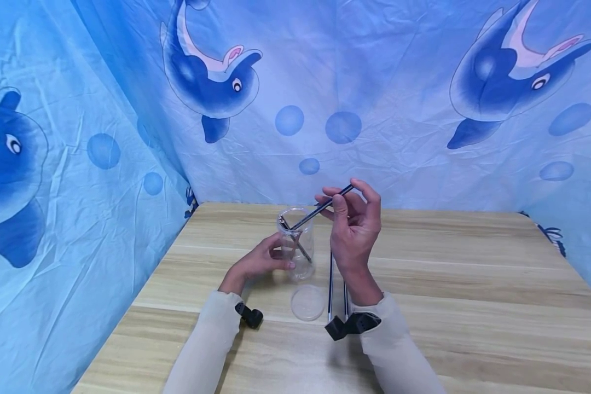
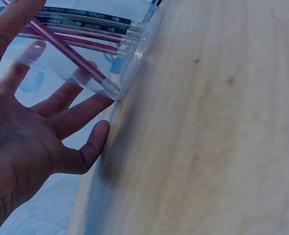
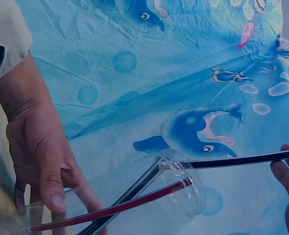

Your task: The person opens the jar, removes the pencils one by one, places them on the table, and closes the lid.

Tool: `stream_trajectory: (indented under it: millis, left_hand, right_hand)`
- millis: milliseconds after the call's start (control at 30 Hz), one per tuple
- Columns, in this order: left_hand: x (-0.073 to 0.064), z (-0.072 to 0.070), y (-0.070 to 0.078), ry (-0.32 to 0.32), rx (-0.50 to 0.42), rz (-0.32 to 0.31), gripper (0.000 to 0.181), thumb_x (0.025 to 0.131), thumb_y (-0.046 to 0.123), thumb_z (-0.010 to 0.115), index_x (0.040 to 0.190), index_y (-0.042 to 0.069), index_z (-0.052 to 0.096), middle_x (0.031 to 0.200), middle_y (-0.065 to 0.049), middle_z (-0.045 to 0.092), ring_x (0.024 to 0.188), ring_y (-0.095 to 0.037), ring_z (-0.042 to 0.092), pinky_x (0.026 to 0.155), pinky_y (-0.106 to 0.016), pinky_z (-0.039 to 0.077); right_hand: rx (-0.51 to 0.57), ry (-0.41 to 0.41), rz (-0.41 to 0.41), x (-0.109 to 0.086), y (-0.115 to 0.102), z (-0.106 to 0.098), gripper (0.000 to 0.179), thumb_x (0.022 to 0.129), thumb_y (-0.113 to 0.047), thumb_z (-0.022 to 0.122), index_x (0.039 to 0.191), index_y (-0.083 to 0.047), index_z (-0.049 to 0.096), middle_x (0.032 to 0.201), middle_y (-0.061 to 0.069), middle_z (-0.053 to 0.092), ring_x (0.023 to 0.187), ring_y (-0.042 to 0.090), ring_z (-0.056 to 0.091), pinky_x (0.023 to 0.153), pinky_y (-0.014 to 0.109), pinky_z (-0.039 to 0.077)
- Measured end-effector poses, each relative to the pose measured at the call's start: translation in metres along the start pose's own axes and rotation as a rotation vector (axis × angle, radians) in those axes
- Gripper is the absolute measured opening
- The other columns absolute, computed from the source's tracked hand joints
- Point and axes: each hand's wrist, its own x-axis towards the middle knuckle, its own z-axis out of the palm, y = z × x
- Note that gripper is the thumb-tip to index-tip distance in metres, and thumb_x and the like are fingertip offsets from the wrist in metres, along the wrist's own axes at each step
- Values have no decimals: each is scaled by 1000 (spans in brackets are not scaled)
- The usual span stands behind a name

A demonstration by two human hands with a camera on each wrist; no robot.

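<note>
My left hand (image 1: 258, 259) holds a clear plastic jar (image 1: 302, 269) upright on the table, thumb on the near side and fingers behind. Inside the jar lean several pencils, red striped ones (image 2: 68, 55) and dark ones (image 2: 85, 24) marked HB. My right hand (image 1: 357, 232), raised right of the jar, pinches a dark striped pencil (image 1: 320, 209) between thumb and fingers. That pencil slants down to the left, its lower end at the jar's mouth, as the right wrist view also shows.
A round clear lid (image 1: 307, 302) lies on the wooden table (image 1: 448, 306) in front of the jar. Two dark pencils (image 1: 331, 284) lie beside it, partly under my right wrist. A blue dolphin-print curtain (image 1: 394, 164) stands behind and beside the table.
</note>
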Motion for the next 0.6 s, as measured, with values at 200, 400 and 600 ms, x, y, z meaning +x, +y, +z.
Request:
stream_trajectory:
  millis: [200, 400, 600]
  left_hand:
    - [1, 0, -1, 8, -4, -9, 70, 82, 2, 80, 143, 11, 46, 134, -17, 55, 128, -36, 52, 103, -45, 46]
    - [2, -1, -1, 13, 5, -11, 66, 82, 3, 80, 140, 11, 48, 133, -16, 56, 127, -35, 53, 104, -44, 46]
    - [1, -1, -1, 4, 9, -4, 67, 83, 5, 80, 141, 10, 47, 134, -17, 56, 126, -37, 54, 104, -45, 46]
  right_hand:
    - [0, 18, 3, 4, -2, -2, 34, 99, 5, 54, 130, 9, 40, 101, 25, 70, 84, 31, 74, 70, 48, 59]
    - [5, 59, -24, 6, -4, -5, 36, 97, 3, 59, 127, 11, 41, 96, 23, 71, 80, 28, 73, 69, 43, 61]
    - [9, 117, -80, 10, -5, -9, 40, 96, -1, 63, 126, 12, 40, 91, 20, 70, 79, 26, 72, 68, 39, 61]
